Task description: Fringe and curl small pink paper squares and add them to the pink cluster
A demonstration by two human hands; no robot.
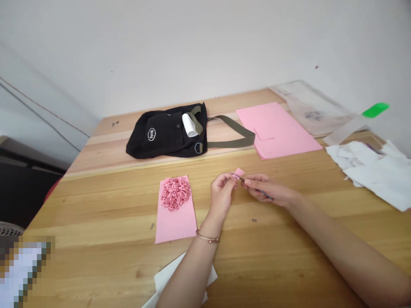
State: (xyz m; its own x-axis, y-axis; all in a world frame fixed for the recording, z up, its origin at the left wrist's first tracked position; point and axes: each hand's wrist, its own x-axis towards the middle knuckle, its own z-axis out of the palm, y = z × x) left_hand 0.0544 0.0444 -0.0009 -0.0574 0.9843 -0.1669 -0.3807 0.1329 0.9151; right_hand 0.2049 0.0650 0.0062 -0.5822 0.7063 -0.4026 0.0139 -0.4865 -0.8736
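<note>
My left hand, with a bracelet at the wrist, pinches a small piece of pink paper above the wooden table. Closed around a slim dark pen-like tool is my right hand; the tool's exact kind is too small to tell. Its thin tip lies across the small paper, close to my left fingertips. To the left of my hands, a round cluster of tiny pink pieces rests on a pink paper sheet.
A black bag with an olive strap lies at the back. Larger pink sheets are right of it. White paper scraps and a clear strip with a green end lie far right. White paper sits under my left forearm.
</note>
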